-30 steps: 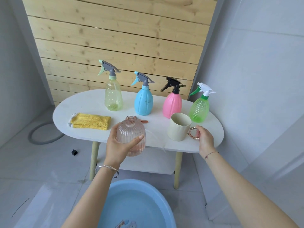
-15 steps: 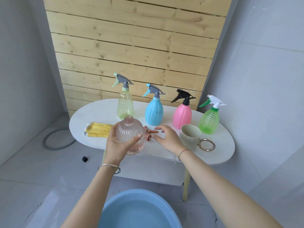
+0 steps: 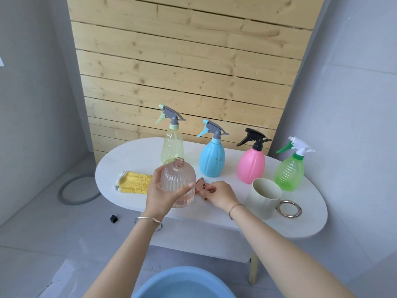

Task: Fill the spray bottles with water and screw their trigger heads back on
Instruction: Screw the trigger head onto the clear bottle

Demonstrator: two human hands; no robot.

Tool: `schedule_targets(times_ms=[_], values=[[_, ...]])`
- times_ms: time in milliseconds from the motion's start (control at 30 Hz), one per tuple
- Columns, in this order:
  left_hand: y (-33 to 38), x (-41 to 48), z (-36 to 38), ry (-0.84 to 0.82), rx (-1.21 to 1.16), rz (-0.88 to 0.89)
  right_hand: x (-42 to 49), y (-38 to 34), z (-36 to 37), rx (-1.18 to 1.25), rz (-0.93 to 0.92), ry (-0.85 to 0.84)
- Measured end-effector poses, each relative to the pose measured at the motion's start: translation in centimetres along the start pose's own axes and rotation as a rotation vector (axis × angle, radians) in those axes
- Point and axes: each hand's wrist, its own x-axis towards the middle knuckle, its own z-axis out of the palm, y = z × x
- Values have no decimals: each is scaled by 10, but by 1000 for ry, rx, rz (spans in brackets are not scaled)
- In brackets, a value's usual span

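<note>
A white oval table [image 3: 133, 155] stood in front of a wall of pale wood planks [image 3: 182, 61]. A round blue basin [image 3: 182, 282] sat low down, near the person. The left hand [image 3: 160, 194] was wrapped round a clear pink ribbed bottle [image 3: 178, 186] with no top, held upright over the table's near edge. Just beside it, the right hand [image 3: 219, 193] curled its fingers on the pink trigger head [image 3: 200, 183] lying on the table.

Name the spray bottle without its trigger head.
The clear ribbed bottle in the left hand: its neck is bare, while the yellow, blue, pink and green bottles wear trigger heads.
</note>
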Motion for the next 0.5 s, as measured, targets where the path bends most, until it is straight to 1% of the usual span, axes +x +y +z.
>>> schedule_targets(times_ms=[67, 133, 300, 433, 500], values=[[-7, 0, 1, 5, -8, -14, -1, 4, -3, 67, -20, 41], [-13, -2, 2, 2, -6, -24, -1, 5, -13, 183, -36, 96], [-20, -9, 8, -36, 21, -25, -15, -14, -54, 683, -48, 134], [-21, -15, 18, -60, 30, -46, -24, -39, -84, 981, -90, 155], [-20, -17, 24, -85, 40, -30, -26, -51, -97, 1097, -140, 167]])
